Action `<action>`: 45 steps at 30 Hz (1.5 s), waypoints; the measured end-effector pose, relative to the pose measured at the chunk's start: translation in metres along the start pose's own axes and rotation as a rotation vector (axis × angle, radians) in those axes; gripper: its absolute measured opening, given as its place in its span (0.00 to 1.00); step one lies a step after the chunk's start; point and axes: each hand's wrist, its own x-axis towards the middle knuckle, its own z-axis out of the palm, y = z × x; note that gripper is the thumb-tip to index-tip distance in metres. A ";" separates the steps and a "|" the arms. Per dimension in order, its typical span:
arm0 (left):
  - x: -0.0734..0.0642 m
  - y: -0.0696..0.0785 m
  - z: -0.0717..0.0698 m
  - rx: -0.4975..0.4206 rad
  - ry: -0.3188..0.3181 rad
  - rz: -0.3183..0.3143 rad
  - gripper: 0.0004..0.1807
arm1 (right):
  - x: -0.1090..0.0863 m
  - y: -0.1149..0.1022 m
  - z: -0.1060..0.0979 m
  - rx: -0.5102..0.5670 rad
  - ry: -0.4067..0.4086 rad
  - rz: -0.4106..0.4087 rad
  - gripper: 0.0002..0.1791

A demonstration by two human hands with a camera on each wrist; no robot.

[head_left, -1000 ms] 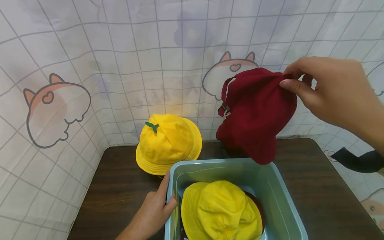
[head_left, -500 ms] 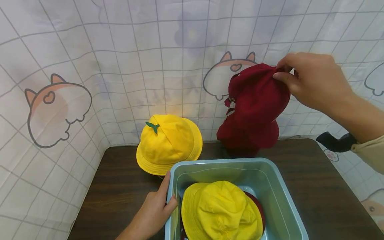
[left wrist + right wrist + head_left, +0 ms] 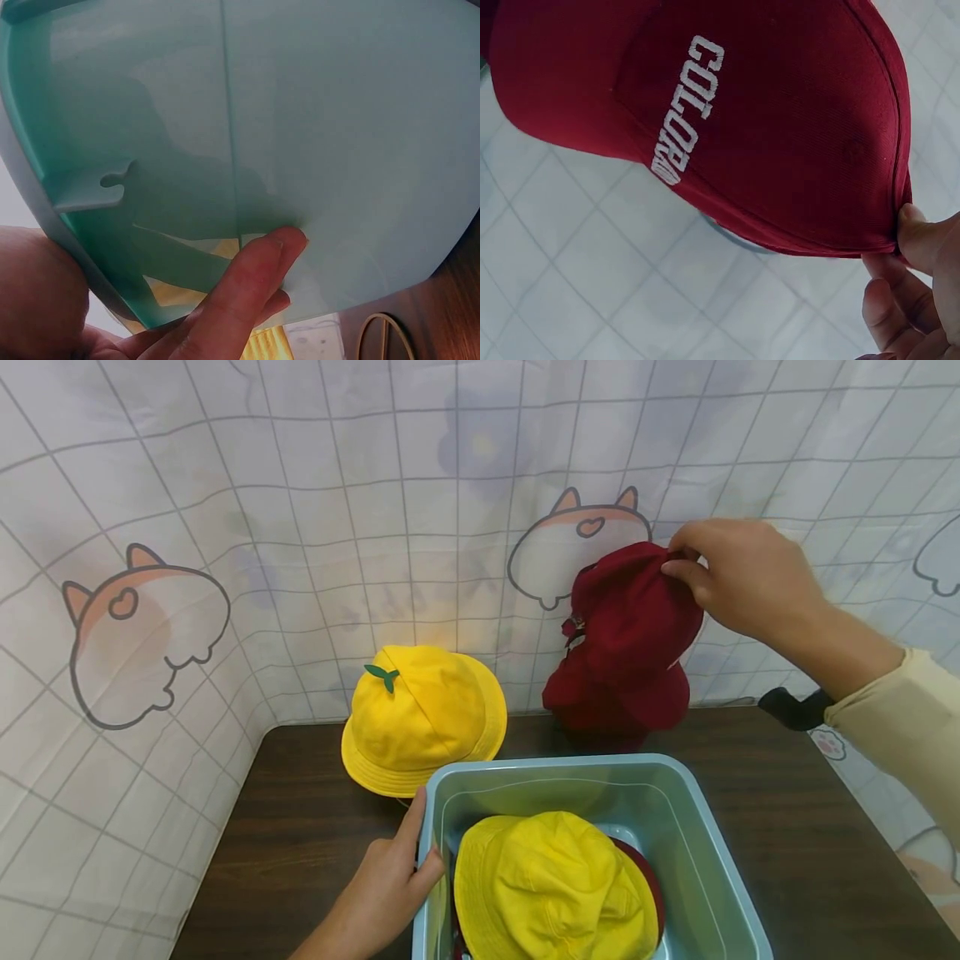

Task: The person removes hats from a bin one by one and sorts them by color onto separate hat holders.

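Note:
My right hand (image 3: 742, 577) pinches the crown of a red baseball cap (image 3: 637, 610) between thumb and fingers at the back right. The cap hangs with its brim low and overlaps more red cloth (image 3: 573, 702) beneath it. White embroidered letters (image 3: 690, 109) show on its front in the right wrist view. My left hand (image 3: 382, 877) grips the left rim of a light blue plastic bin (image 3: 555, 766), its fingers (image 3: 251, 281) against the outer wall. Inside the bin lies a yellow bucket hat (image 3: 562, 885), with a dark red edge (image 3: 645, 877) showing from under it.
Another yellow bucket hat (image 3: 420, 718), with a small green sprout (image 3: 383, 677) on top, sits behind the bin's left corner. All stand on a dark wood table (image 3: 300, 835). A white checked cloth (image 3: 337, 568) with cartoon drawings hangs behind. A black strap (image 3: 795, 708) dangles near my right sleeve.
My right hand has carried the red cap left and away from the bin, first raising it slightly, then lowering it toward the red cloth. My left hand stays on the bin.

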 end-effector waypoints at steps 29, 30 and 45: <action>0.001 -0.001 0.000 -0.015 -0.009 -0.011 0.41 | -0.018 0.015 0.066 -0.026 -0.046 -0.058 0.07; 0.001 -0.001 0.000 -0.014 -0.009 -0.012 0.41 | -0.020 0.016 0.068 -0.029 -0.046 -0.059 0.07; 0.001 0.000 -0.001 -0.022 -0.010 -0.018 0.41 | -0.045 0.017 0.093 0.028 -0.037 -0.078 0.13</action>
